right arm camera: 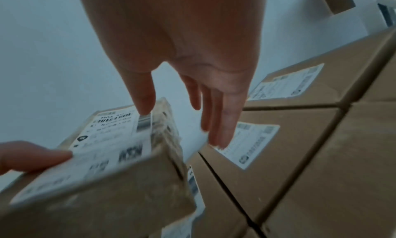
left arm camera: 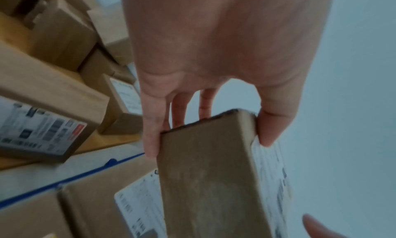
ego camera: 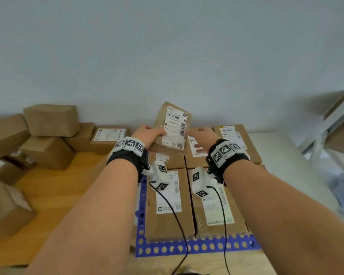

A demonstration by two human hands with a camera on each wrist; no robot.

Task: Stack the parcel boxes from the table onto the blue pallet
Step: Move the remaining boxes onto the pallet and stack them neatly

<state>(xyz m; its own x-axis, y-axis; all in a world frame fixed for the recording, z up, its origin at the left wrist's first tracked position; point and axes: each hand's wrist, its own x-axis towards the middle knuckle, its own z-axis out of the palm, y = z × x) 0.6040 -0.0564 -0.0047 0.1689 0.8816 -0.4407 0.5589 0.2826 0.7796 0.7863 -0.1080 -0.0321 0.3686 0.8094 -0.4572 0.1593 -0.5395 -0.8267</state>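
My left hand point(ego camera: 158, 140) grips a small brown parcel box point(ego camera: 172, 129) with a white shipping label, tilted up above the far boxes on the pallet. In the left wrist view the thumb presses the box point(left arm camera: 205, 174) on its label face and the fingers point(left arm camera: 150, 140) lie behind it. My right hand point(ego camera: 198, 135) is at the box's right edge. Its thumb tip point(right arm camera: 144, 106) touches the label corner, and its straight fingers point(right arm camera: 216, 123) stay off the box point(right arm camera: 107, 182). Several labelled boxes point(ego camera: 169, 203) lie flat in rows on the blue pallet point(ego camera: 187, 248).
Several more parcel boxes point(ego camera: 50, 135) are piled on the wooden table point(ego camera: 68, 187) to the left, some stacked two high. The pallet's blue edge point(left arm camera: 85, 174) runs beside them. A white rack point(ego camera: 334, 124) holding boxes stands at the far right. A pale wall lies just behind.
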